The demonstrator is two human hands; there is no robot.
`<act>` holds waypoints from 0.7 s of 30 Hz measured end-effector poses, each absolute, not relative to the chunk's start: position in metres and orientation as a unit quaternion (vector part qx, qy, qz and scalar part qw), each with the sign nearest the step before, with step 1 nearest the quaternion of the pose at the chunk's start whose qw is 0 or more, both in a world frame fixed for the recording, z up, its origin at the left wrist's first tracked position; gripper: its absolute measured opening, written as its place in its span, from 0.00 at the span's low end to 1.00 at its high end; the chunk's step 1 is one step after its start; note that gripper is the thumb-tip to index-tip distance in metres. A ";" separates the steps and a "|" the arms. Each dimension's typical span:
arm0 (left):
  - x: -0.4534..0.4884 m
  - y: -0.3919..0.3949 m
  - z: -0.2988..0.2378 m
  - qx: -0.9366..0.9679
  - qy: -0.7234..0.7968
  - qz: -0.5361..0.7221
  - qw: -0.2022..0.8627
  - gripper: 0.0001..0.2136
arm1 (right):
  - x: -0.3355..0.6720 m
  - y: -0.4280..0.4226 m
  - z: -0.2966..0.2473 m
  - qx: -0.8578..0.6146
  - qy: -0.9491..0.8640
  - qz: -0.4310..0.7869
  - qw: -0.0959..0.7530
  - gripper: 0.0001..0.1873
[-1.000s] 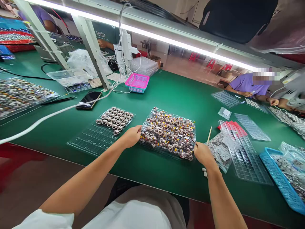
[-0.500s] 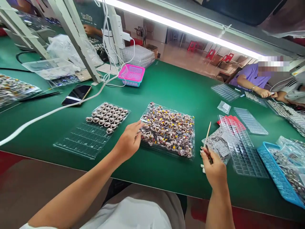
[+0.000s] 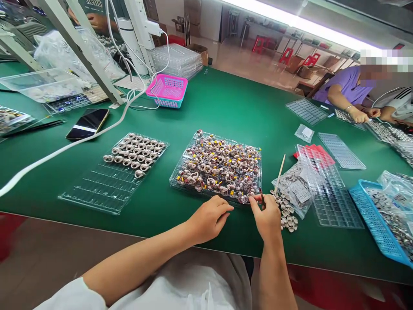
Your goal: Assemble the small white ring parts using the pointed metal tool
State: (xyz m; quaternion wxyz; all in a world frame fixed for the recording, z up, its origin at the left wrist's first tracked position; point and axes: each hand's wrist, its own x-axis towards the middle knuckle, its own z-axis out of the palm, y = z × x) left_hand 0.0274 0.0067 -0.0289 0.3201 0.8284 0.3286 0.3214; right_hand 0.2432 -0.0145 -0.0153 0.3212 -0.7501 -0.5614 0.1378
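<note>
A clear tray [image 3: 174, 182] heaped with small ring-shaped parts [image 3: 219, 165] lies in front of me on the green table. My left hand [image 3: 209, 218] rests at the tray's front edge, fingers curled, thumb and forefinger pointing right. My right hand [image 3: 267, 215] is closed in a pinch at the tray's front right corner, on a small part, with a thin dark tool beside the fingertips. Loose parts [image 3: 286, 214] lie just right of that hand. To the left, a second clear tray [image 3: 97, 193] has parts [image 3: 135, 154] filling only its far rows.
A wooden stick [image 3: 279, 174], bags of parts [image 3: 298, 187], an empty clear tray [image 3: 329, 202] and a blue basket [image 3: 371, 215] are on the right. A phone [image 3: 87, 124], a white cable [image 3: 61, 148] and a pink basket [image 3: 167, 89] are further left. A co-worker's hands [image 3: 359, 115] work at far right.
My left hand left the full tray's left edge and moved to its front edge. My right hand came up to the tray's front right corner. The two hands are now close together.
</note>
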 end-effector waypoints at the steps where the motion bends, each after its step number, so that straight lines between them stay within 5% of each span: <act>1: 0.026 0.007 -0.028 0.820 0.330 0.330 0.331 0.13 | 0.242 -0.018 -0.013 -0.746 -0.548 0.158 0.344 0.16; 7: 0.017 0.006 -0.012 0.695 0.275 0.380 0.545 0.20 | 0.223 -0.056 0.000 -0.593 -0.420 0.489 0.483 0.16; 11: 0.011 0.001 -0.009 0.587 0.225 0.360 0.690 0.18 | 0.199 -0.069 -0.001 -0.517 -0.282 0.643 0.490 0.19; 21: -0.008 -0.011 -0.025 0.444 0.274 0.309 0.795 0.15 | 0.175 -0.079 -0.022 -0.466 -0.183 0.713 0.491 0.16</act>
